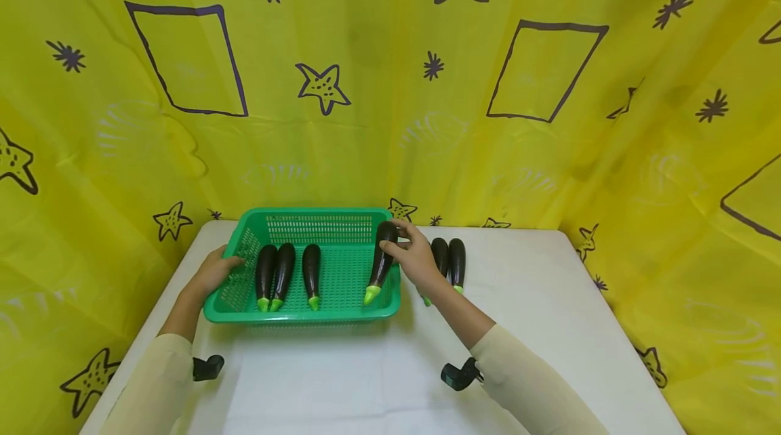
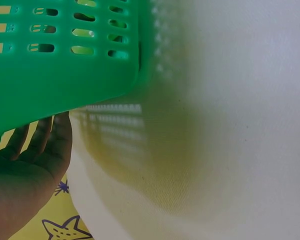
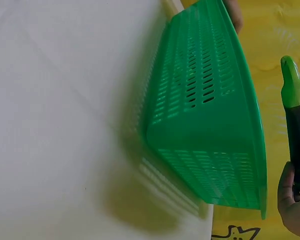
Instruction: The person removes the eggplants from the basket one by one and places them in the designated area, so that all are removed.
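Observation:
A green plastic basket (image 1: 305, 317) with slotted walls holds several dark eggplants, among them one near the middle (image 1: 311, 272), their green stem ends toward the person. My left hand (image 1: 213, 272) grips the basket's left rim; in the left wrist view its fingers (image 2: 40, 142) lie against the outer wall. Over the basket's right end, my right hand (image 1: 416, 255) pinches an eggplant (image 1: 382, 260) between thumb and fingers, stem end down. The right wrist view shows this eggplant (image 3: 297, 130) beside the basket wall (image 3: 205, 130).
Right of the basket, more eggplants (image 1: 457, 262) lie on the white table (image 1: 518, 306), partly hidden by my right hand and forearm. A yellow curtain (image 1: 366, 150) with drawn stars and frames stands behind and at both sides. Black wrist mounts (image 1: 462, 374) hang beneath the sleeves.

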`<state>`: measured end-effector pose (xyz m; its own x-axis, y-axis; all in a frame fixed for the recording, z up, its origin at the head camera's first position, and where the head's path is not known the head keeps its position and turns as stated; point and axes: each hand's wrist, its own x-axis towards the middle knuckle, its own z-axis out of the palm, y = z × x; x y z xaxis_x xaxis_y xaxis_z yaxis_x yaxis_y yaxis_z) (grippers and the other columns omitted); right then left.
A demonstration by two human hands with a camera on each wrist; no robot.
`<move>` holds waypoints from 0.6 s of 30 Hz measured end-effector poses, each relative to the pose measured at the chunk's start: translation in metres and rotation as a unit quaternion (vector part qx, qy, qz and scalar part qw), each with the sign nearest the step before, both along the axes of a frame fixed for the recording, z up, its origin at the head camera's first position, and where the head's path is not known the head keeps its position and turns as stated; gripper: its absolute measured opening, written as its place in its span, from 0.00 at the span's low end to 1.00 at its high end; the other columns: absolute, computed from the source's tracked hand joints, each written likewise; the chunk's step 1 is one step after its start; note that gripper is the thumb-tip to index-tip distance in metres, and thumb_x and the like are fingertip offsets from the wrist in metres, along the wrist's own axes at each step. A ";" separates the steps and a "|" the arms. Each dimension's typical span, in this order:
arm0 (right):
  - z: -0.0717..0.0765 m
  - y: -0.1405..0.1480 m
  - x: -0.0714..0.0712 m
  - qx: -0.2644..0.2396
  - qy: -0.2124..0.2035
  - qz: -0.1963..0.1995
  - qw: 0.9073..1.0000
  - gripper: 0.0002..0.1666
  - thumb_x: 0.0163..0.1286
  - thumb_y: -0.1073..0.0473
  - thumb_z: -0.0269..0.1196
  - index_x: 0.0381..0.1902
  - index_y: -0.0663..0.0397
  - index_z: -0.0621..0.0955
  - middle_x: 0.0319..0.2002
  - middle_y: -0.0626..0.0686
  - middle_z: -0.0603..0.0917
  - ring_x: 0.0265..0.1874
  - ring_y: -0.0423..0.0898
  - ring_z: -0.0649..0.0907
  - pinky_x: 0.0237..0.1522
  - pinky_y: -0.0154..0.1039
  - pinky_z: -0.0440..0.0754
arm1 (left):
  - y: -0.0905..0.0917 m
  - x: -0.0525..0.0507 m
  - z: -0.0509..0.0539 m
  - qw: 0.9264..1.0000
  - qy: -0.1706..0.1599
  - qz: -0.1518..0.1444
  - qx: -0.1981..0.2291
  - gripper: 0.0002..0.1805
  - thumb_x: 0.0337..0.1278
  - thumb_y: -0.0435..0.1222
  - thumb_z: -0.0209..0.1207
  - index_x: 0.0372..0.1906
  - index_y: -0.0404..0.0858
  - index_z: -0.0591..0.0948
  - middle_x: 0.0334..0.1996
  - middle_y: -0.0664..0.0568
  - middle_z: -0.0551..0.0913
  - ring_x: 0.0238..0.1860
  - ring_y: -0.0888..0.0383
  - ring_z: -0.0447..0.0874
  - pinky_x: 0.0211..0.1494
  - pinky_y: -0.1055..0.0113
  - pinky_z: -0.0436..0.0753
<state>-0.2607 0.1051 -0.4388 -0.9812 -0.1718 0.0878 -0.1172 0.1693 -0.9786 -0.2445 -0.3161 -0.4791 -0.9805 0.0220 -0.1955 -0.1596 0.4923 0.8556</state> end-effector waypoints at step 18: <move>-0.011 0.042 -0.002 0.017 -0.013 -0.023 1.000 0.37 0.75 0.62 0.64 0.77 0.61 0.66 0.64 0.67 0.75 0.56 0.60 0.80 0.50 0.46 0.80 | 0.001 0.000 0.001 1.000 -0.010 0.001 0.002 0.32 0.77 0.35 0.44 0.73 0.14 0.56 0.61 0.18 0.70 0.55 0.32 0.79 0.52 0.48 0.82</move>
<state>-0.2628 0.1475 -0.4495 -0.9899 -0.1294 0.0578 -0.0839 0.2067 -0.9748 -0.2449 -0.3154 -0.4780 -0.9764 0.0209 -0.2151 -0.1777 0.4889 0.8541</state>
